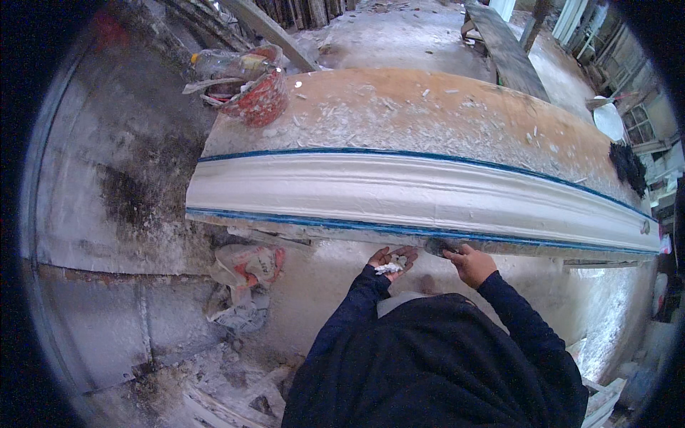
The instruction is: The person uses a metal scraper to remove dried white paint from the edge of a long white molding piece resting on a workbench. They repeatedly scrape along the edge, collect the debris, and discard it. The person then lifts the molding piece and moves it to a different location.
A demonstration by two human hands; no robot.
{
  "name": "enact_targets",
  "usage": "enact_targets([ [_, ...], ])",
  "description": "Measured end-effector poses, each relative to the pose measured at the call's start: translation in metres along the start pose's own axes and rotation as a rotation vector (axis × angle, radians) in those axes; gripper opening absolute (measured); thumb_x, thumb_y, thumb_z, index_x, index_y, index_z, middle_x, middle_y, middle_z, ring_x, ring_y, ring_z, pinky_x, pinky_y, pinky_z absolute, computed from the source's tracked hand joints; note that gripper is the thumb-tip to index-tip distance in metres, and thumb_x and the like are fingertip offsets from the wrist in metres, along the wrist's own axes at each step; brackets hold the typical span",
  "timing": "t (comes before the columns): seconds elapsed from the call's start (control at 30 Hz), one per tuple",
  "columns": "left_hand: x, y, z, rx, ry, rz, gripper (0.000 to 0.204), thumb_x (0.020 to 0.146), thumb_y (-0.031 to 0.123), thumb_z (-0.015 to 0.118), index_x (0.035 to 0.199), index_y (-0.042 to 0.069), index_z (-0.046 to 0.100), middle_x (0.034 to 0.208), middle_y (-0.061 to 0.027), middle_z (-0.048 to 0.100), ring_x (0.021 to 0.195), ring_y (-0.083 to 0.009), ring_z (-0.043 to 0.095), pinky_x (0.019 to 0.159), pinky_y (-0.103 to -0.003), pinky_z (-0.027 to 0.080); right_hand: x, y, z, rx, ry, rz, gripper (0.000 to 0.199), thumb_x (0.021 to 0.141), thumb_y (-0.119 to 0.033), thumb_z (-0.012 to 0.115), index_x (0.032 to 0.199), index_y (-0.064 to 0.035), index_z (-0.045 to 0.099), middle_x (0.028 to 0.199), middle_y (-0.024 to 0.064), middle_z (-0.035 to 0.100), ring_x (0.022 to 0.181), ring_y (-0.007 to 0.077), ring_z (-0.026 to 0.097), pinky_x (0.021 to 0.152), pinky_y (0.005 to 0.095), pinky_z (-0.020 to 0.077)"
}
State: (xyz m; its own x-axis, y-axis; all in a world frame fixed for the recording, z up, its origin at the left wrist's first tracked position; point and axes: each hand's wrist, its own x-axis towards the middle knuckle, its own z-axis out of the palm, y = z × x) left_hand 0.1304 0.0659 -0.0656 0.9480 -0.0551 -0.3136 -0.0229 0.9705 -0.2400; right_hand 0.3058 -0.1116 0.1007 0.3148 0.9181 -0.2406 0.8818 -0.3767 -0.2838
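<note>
A long white plaster moulding with ridged lines lies across the bench, with blue strips along both long edges. My left hand is below the near edge, palm up and cupped, with white plaster scraps in it. Just right of it, my right hand grips a dark, flat scraper. The scraper points left, close to the bench's near edge; whether it touches that edge I cannot tell. Its handle is mostly hidden by my fingers.
Plaster crumbs lie scattered on the brown bench top. A plaster-crusted red bucket with a plastic bottle stands at the far left corner. Dark fibres lie at the right end. A torn sack is below left.
</note>
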Motion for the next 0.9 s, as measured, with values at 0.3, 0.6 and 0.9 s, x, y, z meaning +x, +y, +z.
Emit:
enact_targets([
  [0.3, 0.012, -0.001, 0.001, -0.03, 0.005, -0.057, 0.058, 0.081, 0.027, 0.044, 0.126, -0.009, 0.031, 0.13, -0.0233, 0.035, 0.119, -0.0359, 0.036, 0.096, -0.046, 0.033, -0.01, -0.004, -0.012, 0.01, -0.025, -0.002, 0.034, 0.079, -0.013, 0.047, 0.11, -0.0255, 0.055, 0.087, 0.0117, 0.053, 0.068, 0.0303, 0.059, 0.055, 0.0407, 0.0482],
  [0.6, 0.013, 0.002, -0.006, -0.086, -0.015, -0.057, 0.056, 0.079, 0.026, 0.048, 0.12, -0.01, 0.037, 0.125, -0.026, 0.038, 0.117, -0.0376, 0.037, 0.096, -0.048, 0.033, -0.009, -0.011, -0.011, 0.008, -0.1, 0.031, 0.037, 0.079, -0.013, 0.047, 0.112, -0.0269, 0.053, 0.091, 0.011, 0.055, 0.07, 0.0295, 0.059, 0.057, 0.0399, 0.0489],
  [0.9, 0.015, 0.0, -0.009, 0.011, 0.162, 0.017, 0.049, 0.077, 0.026, 0.053, 0.108, -0.01, 0.046, 0.117, -0.0277, 0.045, 0.111, -0.0404, 0.042, 0.094, -0.05, 0.035, 0.006, -0.015, 0.003, 0.079, -0.016, -0.013, 0.033, 0.08, -0.016, 0.048, 0.11, -0.0264, 0.057, 0.085, 0.011, 0.054, 0.071, 0.0303, 0.059, 0.059, 0.0407, 0.0484],
])
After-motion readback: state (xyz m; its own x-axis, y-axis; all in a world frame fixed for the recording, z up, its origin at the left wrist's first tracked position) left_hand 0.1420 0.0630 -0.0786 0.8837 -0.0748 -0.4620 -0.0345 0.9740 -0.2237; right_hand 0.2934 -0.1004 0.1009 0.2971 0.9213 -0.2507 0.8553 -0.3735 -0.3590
